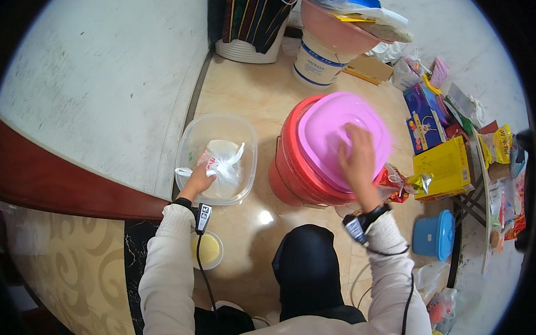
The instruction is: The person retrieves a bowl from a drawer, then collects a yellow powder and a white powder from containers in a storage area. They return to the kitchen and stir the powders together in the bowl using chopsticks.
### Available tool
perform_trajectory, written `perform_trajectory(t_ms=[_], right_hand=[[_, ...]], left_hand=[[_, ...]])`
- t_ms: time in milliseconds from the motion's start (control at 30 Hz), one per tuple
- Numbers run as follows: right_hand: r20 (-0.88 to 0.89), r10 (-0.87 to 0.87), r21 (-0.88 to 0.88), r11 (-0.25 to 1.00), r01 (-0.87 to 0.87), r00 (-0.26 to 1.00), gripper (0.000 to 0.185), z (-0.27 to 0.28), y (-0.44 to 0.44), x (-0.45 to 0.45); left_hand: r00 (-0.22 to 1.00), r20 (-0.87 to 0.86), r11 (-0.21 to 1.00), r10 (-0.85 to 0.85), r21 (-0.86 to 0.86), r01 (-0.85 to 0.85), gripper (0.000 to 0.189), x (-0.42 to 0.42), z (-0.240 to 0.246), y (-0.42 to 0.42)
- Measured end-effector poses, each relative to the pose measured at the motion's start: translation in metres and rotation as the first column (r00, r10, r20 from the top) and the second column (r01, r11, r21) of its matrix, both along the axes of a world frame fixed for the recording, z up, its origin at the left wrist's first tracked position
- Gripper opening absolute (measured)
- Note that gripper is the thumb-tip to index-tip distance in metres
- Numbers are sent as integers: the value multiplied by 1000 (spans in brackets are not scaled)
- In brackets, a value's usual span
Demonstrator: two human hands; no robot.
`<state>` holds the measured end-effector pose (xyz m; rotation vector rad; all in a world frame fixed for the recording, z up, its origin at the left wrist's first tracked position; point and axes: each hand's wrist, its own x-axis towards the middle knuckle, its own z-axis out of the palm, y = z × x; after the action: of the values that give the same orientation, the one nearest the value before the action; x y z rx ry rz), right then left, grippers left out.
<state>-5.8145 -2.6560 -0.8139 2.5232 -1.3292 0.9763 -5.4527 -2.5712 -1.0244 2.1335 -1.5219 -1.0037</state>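
Note:
A clear plastic tub [249, 167] stands on the floor at the left, with a knotted white plastic bag [227, 168] inside it. My left hand [201, 178] reaches over the tub's near left rim and grips the bag by its left side. To the right is a red plastic bucket [282, 177] with a wire handle. A pink square lid [322, 120] lies tilted on top of the bucket. My right hand [357, 155], slightly blurred, is over the middle of the lid with fingers spread; whether it touches the lid's knob is unclear.
A bowl of yellow grain or meal [206, 249] sits near my left forearm. Behind the bucket stands a white pail [318, 65] under a pink basin [339, 30]. Boxes, a yellow carton [443, 169] and a blue lidded bin [429, 235] line the right wall. A wooden edge [72, 183] juts in at left.

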Motion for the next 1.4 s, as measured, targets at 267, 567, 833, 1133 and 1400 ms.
perform_trajectory(t_ms=[267,567,833,1133,1400], right_hand=[[-294,-210,307,903,300,932,46,-9,-67,-38],[-289,-235,-67,972,225,928,30,39,-65,4],[-438,-237,-443,896,21,867,18,71,-58,136],[-276,271,250,947,-204,922,28,11,-58,223],[-179,169,424,902,-79,969,30,-112,-5,281]], left_hand=[[849,371,884,-376,419,208,35,-22,-6,13],[931,318,955,-180,284,87,29,-31,-12,13],[957,125,842,260,-515,-161,17,-38,67,95],[73,-960,791,270,178,-586,41,-66,107,143],[173,-871,712,461,246,-658,36,-67,107,191]])
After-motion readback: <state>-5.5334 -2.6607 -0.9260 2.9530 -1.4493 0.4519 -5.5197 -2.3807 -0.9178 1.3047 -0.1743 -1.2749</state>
